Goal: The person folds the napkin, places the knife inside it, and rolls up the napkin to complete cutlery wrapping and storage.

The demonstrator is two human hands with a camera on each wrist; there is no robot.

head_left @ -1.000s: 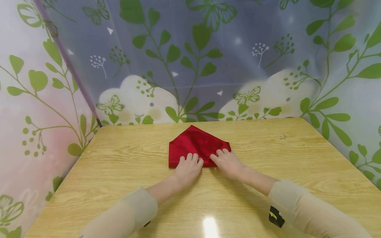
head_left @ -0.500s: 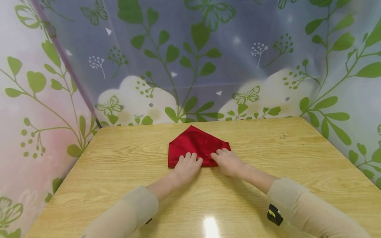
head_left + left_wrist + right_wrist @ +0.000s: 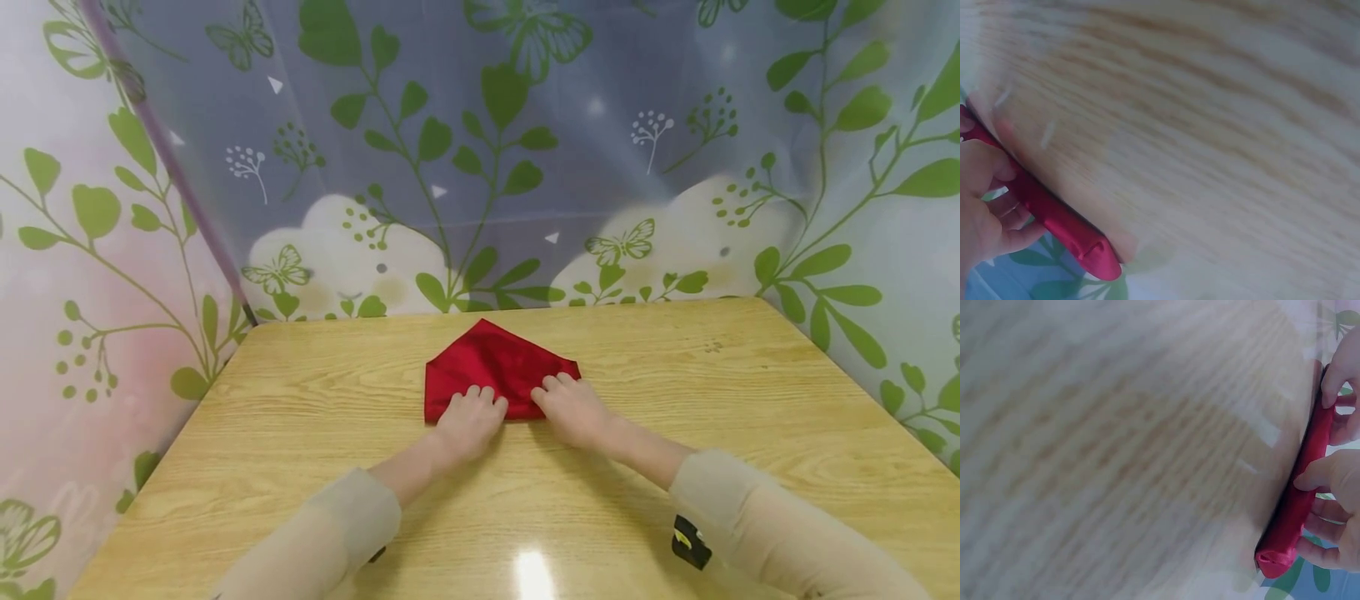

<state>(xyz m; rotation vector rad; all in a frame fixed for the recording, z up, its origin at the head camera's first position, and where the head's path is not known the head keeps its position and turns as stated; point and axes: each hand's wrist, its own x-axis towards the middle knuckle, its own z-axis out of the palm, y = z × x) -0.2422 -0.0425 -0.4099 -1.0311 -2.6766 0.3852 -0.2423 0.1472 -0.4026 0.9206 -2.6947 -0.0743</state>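
A red satin cloth (image 3: 498, 354) lies folded on the wooden table, with a pointed far edge and a thick, rolled-looking near edge. On that near edge, left of its middle, my left hand (image 3: 472, 423) grips the cloth. My right hand (image 3: 573, 410) holds the same edge close to its right end. In the left wrist view, the left hand (image 3: 985, 200) has its thumb against the near side of the red roll (image 3: 1060, 222) and its fingers over the other side. The right wrist view shows the right hand (image 3: 1338, 500) pinching the roll (image 3: 1291, 519) the same way.
The light wood-grain table (image 3: 315, 392) spreads around the cloth on all sides. Behind it hangs a printed curtain (image 3: 510, 183) with leaves and butterflies, and similar panels stand left and right. A black strap device (image 3: 690, 542) sits under the right sleeve.
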